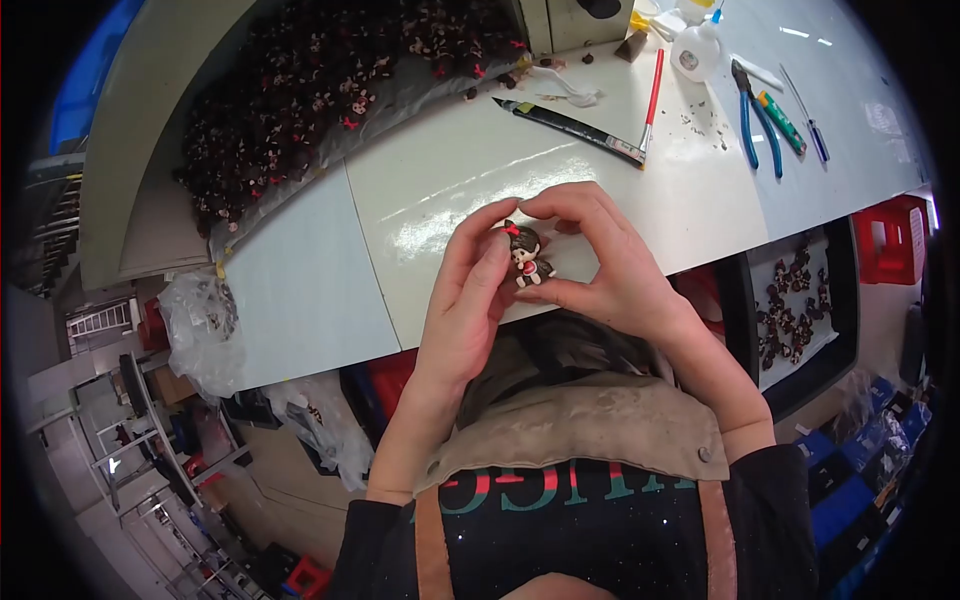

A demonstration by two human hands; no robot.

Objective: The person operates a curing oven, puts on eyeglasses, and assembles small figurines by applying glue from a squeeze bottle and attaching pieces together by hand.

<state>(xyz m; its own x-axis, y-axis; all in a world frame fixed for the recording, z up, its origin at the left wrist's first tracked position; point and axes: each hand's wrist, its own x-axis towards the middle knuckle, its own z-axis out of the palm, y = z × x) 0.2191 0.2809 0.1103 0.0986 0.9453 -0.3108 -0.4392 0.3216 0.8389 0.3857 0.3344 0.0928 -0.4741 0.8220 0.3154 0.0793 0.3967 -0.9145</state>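
Between my two hands, above the table's near edge, is a small doll figurine [527, 257] with dark hair, a red bow and a red-and-white front. My left hand [473, 280] is closed on it from the left, thumb along its side. Curved around the right side, my right hand [610, 260] has its thumb at the figurine's base and its fingers arched over the top. The fingertips of both hands come close together above the bow. The figurine's back is hidden from view.
A large heap of similar dark figurines [290, 130] lies on plastic at the back left. A black utility knife [570, 130], red brush [654, 100], pliers [756, 120], green-handled cutter [782, 122], screwdriver [806, 115] and bottle [695, 52] lie behind. A black tray [850, 330] holds more figurines at right.
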